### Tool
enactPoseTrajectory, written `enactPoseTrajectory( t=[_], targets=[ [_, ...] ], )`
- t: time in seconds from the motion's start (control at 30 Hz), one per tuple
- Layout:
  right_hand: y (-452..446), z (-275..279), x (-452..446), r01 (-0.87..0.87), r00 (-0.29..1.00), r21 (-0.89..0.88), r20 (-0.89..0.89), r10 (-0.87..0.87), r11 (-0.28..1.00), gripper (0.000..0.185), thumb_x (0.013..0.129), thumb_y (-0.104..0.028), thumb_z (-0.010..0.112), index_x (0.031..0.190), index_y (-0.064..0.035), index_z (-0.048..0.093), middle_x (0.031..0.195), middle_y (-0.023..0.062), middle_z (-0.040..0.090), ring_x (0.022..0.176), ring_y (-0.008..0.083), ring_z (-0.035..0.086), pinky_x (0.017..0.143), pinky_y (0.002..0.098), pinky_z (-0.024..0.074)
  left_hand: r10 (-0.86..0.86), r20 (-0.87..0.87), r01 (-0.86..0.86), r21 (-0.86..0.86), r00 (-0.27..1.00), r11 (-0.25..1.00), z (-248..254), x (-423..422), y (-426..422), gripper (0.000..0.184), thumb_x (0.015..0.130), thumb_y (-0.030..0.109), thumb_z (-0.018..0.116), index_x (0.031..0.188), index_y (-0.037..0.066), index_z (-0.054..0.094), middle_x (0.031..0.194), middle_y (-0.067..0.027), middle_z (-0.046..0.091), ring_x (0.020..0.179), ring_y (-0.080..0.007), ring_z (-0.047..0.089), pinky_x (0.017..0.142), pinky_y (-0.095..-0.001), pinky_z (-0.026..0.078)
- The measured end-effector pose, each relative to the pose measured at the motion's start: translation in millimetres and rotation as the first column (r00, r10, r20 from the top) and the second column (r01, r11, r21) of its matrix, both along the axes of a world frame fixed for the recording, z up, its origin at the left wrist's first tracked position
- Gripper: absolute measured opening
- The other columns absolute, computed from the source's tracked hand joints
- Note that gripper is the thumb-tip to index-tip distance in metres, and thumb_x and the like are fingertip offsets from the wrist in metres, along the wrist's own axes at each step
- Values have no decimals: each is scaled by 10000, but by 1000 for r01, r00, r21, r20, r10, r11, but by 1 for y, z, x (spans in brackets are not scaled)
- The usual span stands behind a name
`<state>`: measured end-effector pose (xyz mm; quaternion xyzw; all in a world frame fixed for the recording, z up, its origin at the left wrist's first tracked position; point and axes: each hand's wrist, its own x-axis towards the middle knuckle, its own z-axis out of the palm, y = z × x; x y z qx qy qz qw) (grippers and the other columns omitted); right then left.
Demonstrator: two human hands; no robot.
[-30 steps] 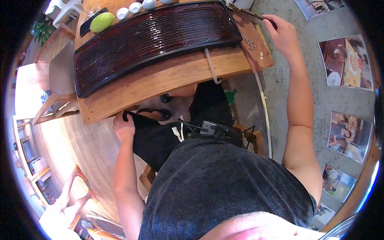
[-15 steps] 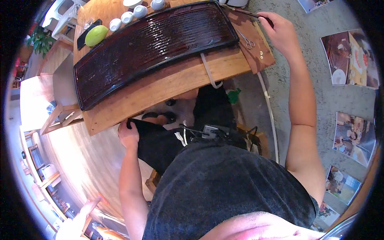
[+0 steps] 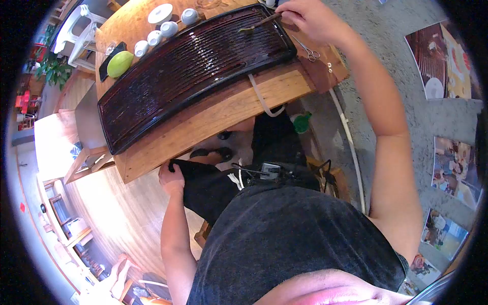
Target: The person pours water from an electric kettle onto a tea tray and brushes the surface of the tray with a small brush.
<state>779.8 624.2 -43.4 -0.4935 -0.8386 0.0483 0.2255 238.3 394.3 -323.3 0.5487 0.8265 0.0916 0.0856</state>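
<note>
Over the right end of the dark slatted tea tray (image 3: 168, 91), my right hand (image 3: 310, 20) is closed on a thin brown stick (image 3: 265, 21). Its far tip looks yellowish-green and is over the slats; I cannot tell if it touches them. My left hand (image 3: 172, 177) rests on my knee in black trousers (image 3: 206, 185), thumb and fingers apart, with part of the fingers hidden. Several small white cups (image 3: 168, 29) stand along the tray's far edge, beside a white lidded bowl (image 3: 160, 13). Scissors (image 3: 306, 50) lie just right of the tray.
A green oval fruit-like thing (image 3: 120, 63) lies by a dark phone-like slab at the tray's left. A pale hose (image 3: 260, 96) hangs over the front edge of the wooden table (image 3: 213, 117). Photos (image 3: 442, 61) lie at right. Another person's arm (image 3: 119, 277) shows at lower left.
My right hand has moved left from beyond the tray's right end to above the tray, bringing the stick's tip over the slats. My left hand stays on the knee; the view has shifted slightly.
</note>
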Motion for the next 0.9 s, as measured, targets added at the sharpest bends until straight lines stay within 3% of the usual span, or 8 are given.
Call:
enactPoseTrajectory(
  t=[0.17,0.47,0.63,0.7,0.9],
  targets=[
    [-1,2,30,55,987,63,146,-64,997,143,901,-123,645,986,-35,718,917,176,668,886,377,650,816,448,521,4,4,-4,-8,1000,1000,14,10,2,401,881,298,630,1211,79,690,1276,-154,660,1211,-342,584,1052,-432,456],
    [-4,38,9,75,992,27,99,-77,997,159,912,-119,628,1010,-35,719,954,174,676,944,365,652,854,451,516,9,4,-9,23,1000,1000,9,9,1,385,880,288,629,1184,64,707,1258,-159,671,1213,-343,591,1070,-433,446],
    [21,5,7,-1,997,21,75,0,1000,168,909,-120,626,1016,-34,722,945,180,675,938,369,654,847,454,518,17,11,-17,-3,1000,1000,10,8,2,387,883,289,622,1193,71,703,1265,-149,670,1218,-336,588,1074,-428,441],
    [19,3,11,106,991,-64,86,-101,992,163,906,-120,631,1011,-32,719,937,181,675,936,374,652,843,454,517,32,19,-32,-28,999,999,11,8,1,390,884,290,621,1197,72,702,1268,-145,669,1220,-334,587,1076,-426,439],
    [9,13,33,92,990,37,107,-96,995,149,907,-100,617,1005,-45,716,944,173,673,921,368,652,834,454,517,18,-3,-18,4,1000,1000,5,7,1,400,887,297,622,1203,64,696,1276,-133,668,1227,-322,584,1090,-421,426]
  ],
)
